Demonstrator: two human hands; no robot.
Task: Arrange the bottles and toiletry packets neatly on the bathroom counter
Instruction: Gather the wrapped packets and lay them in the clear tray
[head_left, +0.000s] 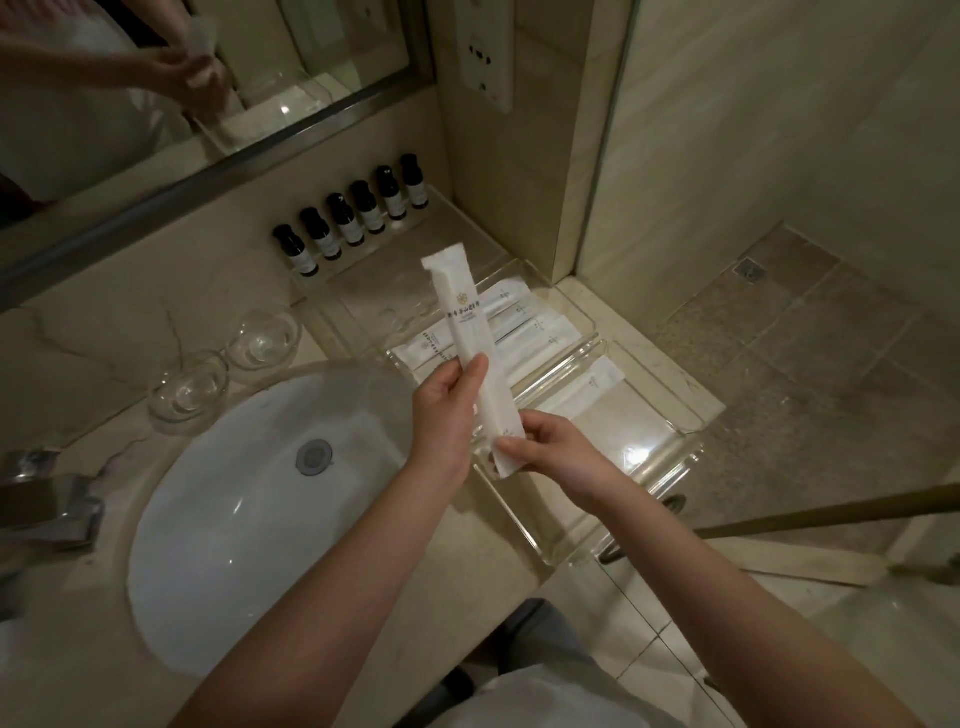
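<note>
Fingers of the left hand (447, 410) pinched the long white packet (467, 353) mid-length, while the right hand (550, 452) nipped its bottom end. The packet was tilted up over the clear tray (670, 447), above the other packets (540, 332). Such a light pinch could've let it slip into the sink (218, 519). Both forearms were stretched forward, wrists nearly touching.

One head view, looking steeply down, close over the counter (88, 358); sink (218, 519) at left.
</note>
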